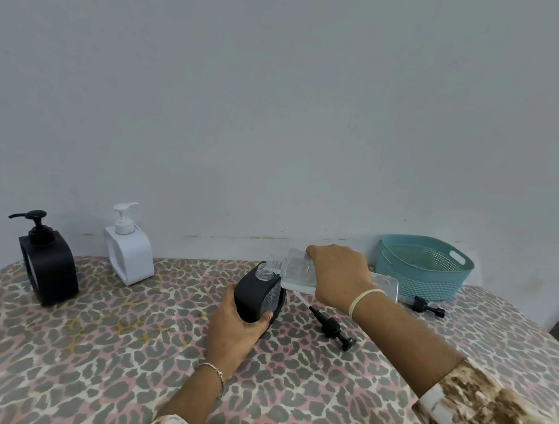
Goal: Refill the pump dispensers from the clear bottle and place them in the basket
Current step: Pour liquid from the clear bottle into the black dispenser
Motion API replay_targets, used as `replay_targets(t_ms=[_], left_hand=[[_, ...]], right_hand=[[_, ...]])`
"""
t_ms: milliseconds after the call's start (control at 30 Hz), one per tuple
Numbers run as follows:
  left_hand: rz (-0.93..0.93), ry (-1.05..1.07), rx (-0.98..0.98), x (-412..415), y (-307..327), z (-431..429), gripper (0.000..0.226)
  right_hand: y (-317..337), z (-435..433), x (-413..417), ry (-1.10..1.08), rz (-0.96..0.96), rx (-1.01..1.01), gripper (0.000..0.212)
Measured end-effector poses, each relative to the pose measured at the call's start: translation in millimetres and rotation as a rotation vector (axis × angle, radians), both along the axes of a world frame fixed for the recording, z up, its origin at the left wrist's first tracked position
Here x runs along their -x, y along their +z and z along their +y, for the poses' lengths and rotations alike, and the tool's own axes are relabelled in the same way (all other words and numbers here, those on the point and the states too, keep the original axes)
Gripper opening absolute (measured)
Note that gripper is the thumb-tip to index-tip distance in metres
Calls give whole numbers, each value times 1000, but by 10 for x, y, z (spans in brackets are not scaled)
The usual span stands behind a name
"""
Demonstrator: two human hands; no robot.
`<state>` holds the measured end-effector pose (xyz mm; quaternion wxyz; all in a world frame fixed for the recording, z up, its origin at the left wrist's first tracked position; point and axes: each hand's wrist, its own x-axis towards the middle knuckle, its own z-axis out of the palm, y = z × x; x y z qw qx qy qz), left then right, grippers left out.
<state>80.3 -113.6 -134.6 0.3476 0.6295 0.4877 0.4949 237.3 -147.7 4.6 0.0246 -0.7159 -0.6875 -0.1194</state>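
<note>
dispensers stand capped at far left: black dispenser (48, 262), white dispenser (129, 254). at table (96, 348) centre, left grip (233, 328) clasps the open dispenser (254, 296) upright; right grip (340, 275) grasps the clear bottle (295, 267), tipped mouth-to-neck. step judged: pouring. next calls for levelling the bottle, refitting the loose pump (331, 324). basket (426, 275) far right.

Leopard-print table (129, 350): dispensers (129, 257), pumps (331, 324), basket (425, 281).
</note>
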Motion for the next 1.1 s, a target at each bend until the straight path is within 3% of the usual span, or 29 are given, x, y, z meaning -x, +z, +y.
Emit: replay_targets(t_ms=[1100], left_hand=[[-2, -8, 7, 6, -11, 16, 57]], right_hand=[[-60, 44, -32, 1, -17, -14, 46]])
